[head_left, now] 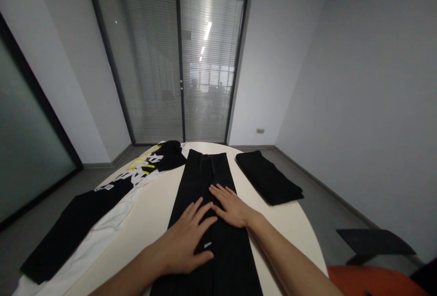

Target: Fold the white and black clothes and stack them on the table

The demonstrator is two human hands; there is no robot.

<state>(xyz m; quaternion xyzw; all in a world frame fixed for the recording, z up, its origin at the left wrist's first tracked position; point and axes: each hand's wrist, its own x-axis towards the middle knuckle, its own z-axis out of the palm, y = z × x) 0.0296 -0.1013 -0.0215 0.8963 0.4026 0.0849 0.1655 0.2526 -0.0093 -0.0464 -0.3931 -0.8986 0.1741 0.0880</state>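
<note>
Black trousers (235, 259) lie flat and lengthwise down the middle of the table, waistband at the far end. On their left part rests my left hand (186, 241), palm down with the fingers spread. My right hand (230, 205) lies flat farther up on the right part, its thumb close to the left fingertips. Neither hand grips anything. A small pale tag or mark (208, 245) shows on the cloth beside my left thumb. The near end of the trousers runs out of view.
The round cream table (146, 214) also bears a folded black garment (268, 177) at right. At left lie a black printed top (92, 209) and white cloth (105, 227), hanging over the edge. An orange-seated chair (372, 280) stands lower right. Glass doors (153, 59) are behind.
</note>
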